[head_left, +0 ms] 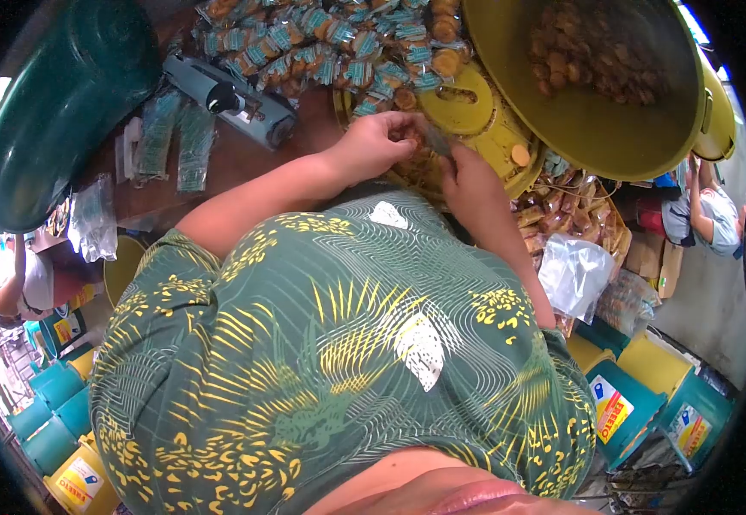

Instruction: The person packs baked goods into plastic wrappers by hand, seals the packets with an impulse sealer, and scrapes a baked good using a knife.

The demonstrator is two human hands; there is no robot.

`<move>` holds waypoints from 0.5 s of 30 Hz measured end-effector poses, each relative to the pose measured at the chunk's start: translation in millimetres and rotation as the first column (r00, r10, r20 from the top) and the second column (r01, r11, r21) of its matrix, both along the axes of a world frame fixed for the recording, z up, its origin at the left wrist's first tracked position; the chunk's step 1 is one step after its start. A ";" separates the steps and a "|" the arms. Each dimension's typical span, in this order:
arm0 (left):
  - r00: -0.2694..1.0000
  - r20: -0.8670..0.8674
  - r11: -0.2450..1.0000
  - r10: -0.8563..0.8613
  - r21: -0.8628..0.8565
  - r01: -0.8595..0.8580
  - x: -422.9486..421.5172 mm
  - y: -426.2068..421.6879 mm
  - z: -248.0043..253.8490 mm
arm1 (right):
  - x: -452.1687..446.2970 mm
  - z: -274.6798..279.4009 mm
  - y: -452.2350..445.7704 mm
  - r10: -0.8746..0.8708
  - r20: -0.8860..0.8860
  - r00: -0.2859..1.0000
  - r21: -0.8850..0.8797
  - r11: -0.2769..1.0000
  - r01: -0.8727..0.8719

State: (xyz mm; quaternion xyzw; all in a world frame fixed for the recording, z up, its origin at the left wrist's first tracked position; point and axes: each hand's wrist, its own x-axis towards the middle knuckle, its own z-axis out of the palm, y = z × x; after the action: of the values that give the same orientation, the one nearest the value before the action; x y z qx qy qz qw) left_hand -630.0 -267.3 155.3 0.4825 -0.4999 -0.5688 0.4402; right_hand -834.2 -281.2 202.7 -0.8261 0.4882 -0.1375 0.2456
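My left hand [379, 144] is closed, its fingers curled round small brown biscuits [403, 133] that are partly hidden. Close beside it, my right hand [473, 178] pinches a small clear plastic bag [437, 142], which is blurred and greyish. Both hands are over the near edge of a yellow lid [467, 99], where a loose round biscuit [520, 155] lies. Beyond them is a heap of filled biscuit packs [313, 51] with teal print. At the upper right a large yellow tub [510, 77] leans towards me, with loose biscuits [591, 56] inside.
A bag sealer [231, 103] and flat printed bags [194, 148] lie on the table at the left, near a dark green container [64, 112]. At the right are more packs [566, 210] and a white plastic bag [572, 275]. Other people [707, 210] work at both sides.
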 end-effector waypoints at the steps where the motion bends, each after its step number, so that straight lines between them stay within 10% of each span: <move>1: 1.000 0.026 1.000 -0.002 -0.011 0.002 -0.1 0.2 -0.4 | -0.8 -3.5 -0.2 0.022 0.029 0.999 -0.012 1.000 -0.021; 15: 0.901 0.432 0.995 0.039 -0.102 0.006 2.9 -1.1 -4.9 | -11.3 -5.5 -8.6 -0.073 -0.004 0.997 0.120 0.990 0.073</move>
State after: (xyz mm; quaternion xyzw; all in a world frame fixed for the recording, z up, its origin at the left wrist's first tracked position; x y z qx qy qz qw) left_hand -627.2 -268.4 150.4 0.5784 -0.6089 -0.4177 0.3467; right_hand -845.5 -289.8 197.2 -0.7915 0.5254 -0.1171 0.2896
